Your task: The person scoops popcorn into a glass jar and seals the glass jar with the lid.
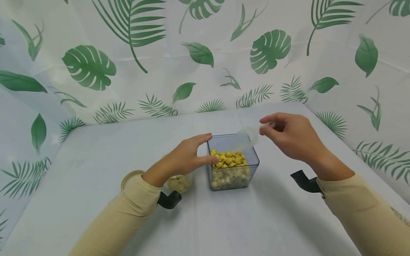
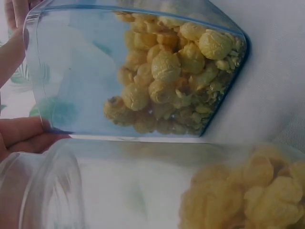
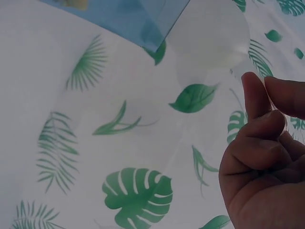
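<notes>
A clear bluish square container [image 1: 233, 177] stands on the table, partly filled with yellow popcorn [image 1: 229, 160]. My left hand [image 1: 189, 154] holds its left side, the thumb over the near rim and the fingers toward the far left corner. In the left wrist view, fingertips touch the container [image 2: 81, 81] by its rim. My right hand [image 1: 288, 137] pinches the handle of a translucent scoop [image 1: 249, 137] between thumb and fingers. The scoop reaches over the container's back right rim, tilted toward the popcorn. In the right wrist view, the scoop [image 3: 209, 38] is pale and blurred.
A clear jar [image 1: 179, 183] with popcorn in it stands left of the container, partly hidden by my left wrist; the left wrist view shows the jar [image 2: 128, 186] close up. A gold-rimmed round lid [image 1: 128, 176] lies farther left. Leaf-patterned cloth [image 1: 198, 81] encloses the table behind.
</notes>
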A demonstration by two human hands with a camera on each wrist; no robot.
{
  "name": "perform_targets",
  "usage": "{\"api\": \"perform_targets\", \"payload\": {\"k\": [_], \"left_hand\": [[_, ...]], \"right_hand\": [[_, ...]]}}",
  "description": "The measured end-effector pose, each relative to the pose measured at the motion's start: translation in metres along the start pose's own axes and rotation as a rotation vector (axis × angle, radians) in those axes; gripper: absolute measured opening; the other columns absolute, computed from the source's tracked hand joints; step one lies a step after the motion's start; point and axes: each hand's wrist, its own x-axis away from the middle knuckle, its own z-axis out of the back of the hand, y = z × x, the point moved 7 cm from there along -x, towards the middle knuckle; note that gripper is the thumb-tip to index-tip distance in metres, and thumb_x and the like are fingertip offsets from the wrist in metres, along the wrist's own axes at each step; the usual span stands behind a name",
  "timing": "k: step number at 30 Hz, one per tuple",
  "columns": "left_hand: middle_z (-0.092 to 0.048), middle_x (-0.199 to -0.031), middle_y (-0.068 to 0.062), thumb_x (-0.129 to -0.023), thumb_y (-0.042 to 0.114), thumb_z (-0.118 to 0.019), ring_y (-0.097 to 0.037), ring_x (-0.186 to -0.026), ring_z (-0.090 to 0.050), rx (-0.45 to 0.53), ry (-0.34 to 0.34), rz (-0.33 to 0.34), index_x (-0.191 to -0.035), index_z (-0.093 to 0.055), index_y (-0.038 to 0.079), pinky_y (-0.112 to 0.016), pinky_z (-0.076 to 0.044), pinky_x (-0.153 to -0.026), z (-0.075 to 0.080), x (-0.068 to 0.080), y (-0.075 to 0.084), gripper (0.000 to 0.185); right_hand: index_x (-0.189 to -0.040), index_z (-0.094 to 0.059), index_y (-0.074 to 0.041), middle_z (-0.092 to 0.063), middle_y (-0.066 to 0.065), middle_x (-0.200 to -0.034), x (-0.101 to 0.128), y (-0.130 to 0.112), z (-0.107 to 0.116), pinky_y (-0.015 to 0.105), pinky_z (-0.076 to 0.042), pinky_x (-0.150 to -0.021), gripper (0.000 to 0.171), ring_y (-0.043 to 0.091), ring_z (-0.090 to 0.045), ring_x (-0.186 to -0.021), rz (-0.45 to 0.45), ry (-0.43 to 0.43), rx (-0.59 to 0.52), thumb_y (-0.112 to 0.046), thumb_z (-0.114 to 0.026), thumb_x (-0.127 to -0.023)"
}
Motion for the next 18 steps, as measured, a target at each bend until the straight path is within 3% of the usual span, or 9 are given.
{"api": "perform_targets", "payload": {"k": [11, 18], "left_hand": [[-0.032, -0.160, -0.009, -0.094, 0.043, -0.070, -0.025, -0.146, -0.030, -0.002, 0.001, 0.001, -0.157, -0.031, 0.006, -0.043, -0.028, -0.117, -0.001, 0.000, -0.001, 0.082], [-0.032, -0.160, -0.008, -0.094, 0.043, -0.070, -0.025, -0.146, -0.031, -0.005, 0.010, 0.014, -0.157, -0.032, 0.007, -0.044, -0.029, -0.117, -0.001, 0.000, -0.001, 0.082]], "right_hand": [[-0.111, -0.073, 0.003, -0.070, 0.006, -0.082, -0.005, -0.017, -0.012, 0.036, -0.049, -0.060, 0.025, 0.021, -0.061, -0.071, 0.014, -0.080, 0.076, -0.015, -0.063, -0.097], [-0.108, -0.074, 0.004, -0.071, 0.006, -0.081, -0.006, -0.020, -0.033, 0.034, -0.050, -0.057, 0.024, 0.020, -0.061, -0.068, 0.039, -0.138, 0.097, -0.012, -0.060, -0.095]]}}
